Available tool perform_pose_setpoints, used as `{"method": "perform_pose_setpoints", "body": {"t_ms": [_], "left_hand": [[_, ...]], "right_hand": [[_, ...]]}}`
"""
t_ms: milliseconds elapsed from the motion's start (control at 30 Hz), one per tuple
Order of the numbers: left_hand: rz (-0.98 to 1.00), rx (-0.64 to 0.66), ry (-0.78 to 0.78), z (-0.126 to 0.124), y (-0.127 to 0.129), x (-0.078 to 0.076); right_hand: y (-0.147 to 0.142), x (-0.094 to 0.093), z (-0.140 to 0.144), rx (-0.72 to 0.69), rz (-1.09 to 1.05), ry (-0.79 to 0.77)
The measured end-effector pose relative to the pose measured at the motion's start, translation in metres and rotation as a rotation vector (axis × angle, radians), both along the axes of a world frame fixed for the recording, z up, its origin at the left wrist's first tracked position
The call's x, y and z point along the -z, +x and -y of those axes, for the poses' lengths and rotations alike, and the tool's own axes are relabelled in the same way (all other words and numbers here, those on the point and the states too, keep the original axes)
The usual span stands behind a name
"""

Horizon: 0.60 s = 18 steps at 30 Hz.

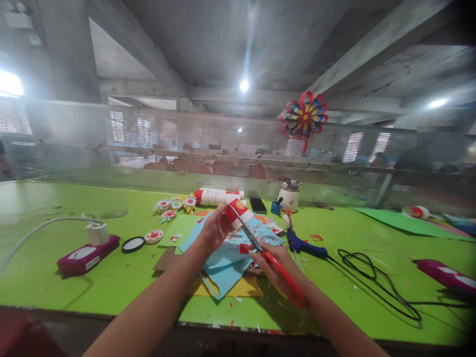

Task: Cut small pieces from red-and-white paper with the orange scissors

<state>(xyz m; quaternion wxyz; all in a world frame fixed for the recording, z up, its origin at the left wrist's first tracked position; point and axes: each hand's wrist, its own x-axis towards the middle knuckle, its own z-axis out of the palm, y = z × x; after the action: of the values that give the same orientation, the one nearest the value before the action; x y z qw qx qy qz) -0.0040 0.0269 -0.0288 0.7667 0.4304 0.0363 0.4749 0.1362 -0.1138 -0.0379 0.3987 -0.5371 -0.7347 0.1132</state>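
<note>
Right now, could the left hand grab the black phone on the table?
Probably not at once: the left hand is busy holding a red and white paper piece, though the black phone lies just beyond with nothing between.

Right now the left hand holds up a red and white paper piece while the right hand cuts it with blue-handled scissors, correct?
Not quite: the head view shows the scissors have red handles, not blue. The left hand does hold the red and white paper piece, and the right hand works the scissors.

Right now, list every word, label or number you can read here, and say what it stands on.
None can be read.
Red and white piece in the left hand: round yellow mark, too blurred to read.
Purple box: white label, too small.
Phone: dark screen, no text.
</note>
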Motion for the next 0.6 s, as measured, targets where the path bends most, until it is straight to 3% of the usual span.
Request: {"method": "perform_pose_setpoints", "body": {"t_ms": [100, 333, 600], "left_hand": [[-0.049, -0.077, 0.038, -0.006, -0.009, -0.005], [-0.291, -0.038, 0.182, -0.02, -0.028, -0.011], [-0.208, -0.107, 0.238, -0.038, -0.043, -0.014]], "right_hand": [[0.004, 0.004, -0.002, 0.009, 0.013, -0.008], [0.018, 0.002, -0.003, -0.043, 0.012, -0.072], [0.029, -0.003, 0.003, -0.145, -0.038, -0.214]]}}
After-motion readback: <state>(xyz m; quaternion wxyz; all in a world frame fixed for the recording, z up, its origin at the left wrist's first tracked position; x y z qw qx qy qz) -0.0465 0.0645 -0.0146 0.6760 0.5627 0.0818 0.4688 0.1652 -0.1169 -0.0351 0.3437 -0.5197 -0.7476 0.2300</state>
